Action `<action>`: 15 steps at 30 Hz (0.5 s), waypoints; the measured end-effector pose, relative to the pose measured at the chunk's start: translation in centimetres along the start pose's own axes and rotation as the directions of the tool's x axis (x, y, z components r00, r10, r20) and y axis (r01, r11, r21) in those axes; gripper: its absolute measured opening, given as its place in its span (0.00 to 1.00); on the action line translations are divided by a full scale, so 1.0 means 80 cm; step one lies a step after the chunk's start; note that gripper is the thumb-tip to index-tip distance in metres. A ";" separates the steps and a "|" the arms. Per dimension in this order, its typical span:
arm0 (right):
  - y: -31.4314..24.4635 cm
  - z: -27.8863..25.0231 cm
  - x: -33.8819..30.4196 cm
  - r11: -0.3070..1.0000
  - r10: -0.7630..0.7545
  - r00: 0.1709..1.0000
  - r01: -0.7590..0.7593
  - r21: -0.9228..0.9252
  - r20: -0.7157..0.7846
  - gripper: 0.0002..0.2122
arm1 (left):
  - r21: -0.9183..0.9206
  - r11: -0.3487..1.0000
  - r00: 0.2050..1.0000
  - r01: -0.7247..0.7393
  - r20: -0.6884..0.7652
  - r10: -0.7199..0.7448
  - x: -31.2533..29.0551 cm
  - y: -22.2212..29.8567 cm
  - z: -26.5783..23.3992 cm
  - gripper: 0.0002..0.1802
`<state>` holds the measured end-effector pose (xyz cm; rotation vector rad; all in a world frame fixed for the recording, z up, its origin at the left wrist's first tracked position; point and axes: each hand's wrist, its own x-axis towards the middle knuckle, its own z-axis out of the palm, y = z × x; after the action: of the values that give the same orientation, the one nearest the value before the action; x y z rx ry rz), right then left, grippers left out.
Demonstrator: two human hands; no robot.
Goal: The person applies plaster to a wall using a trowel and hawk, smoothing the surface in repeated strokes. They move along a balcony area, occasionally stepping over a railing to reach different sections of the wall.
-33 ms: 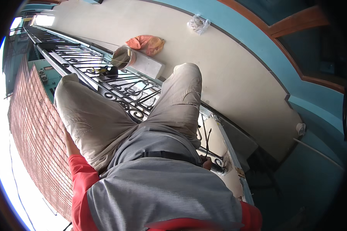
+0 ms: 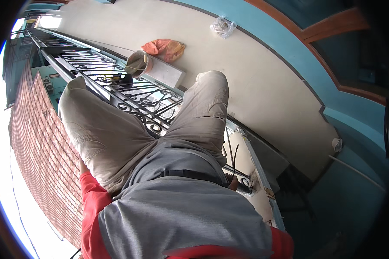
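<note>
Your right hand sits low at your right hip, partly hidden by your grey shirt; its fingers look curled at the lower end of a thin dark rod, but it shows too small to tell whether they close around it. That rod rises from the hand beside your right thigh, near the scrollwork of the black railing. Your left hand is hidden past your left thigh, so you cannot tell whether it is wide, narrow or holding anything; only the left forearm shows, below a red sleeve. Your knees, in beige trousers, are spread above the railing, which runs off to the upper left. Beyond your right knee, a tilted bucket rests by a pale block, with an orange-red sack just beside them on the light floor. Farther out, a clear plastic bag lies near the blue wall, and a reddish tiled roof spreads on your left.
</note>
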<state>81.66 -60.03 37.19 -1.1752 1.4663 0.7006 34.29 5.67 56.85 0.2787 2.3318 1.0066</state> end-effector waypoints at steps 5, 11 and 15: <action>0.003 0.003 -0.001 0.999 -0.051 0.998 0.051 0.001 -0.027 0.09 | 0.250 0.961 0.973 -0.115 0.225 0.057 0.029 -0.106 0.101 0.37; 0.020 0.023 -0.016 0.982 -0.182 0.969 0.188 0.018 -0.167 0.09 | 0.421 0.653 0.726 -0.630 0.618 0.302 0.025 -0.129 0.260 0.41; 0.030 0.034 -0.021 0.930 -0.357 0.884 0.305 -0.207 -0.303 0.10 | 0.625 0.618 0.878 -0.476 0.378 0.294 -0.027 -0.153 0.297 0.39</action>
<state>80.34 -56.30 37.70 -1.6847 1.4503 0.3899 50.39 10.55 35.93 1.1949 2.3653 0.1485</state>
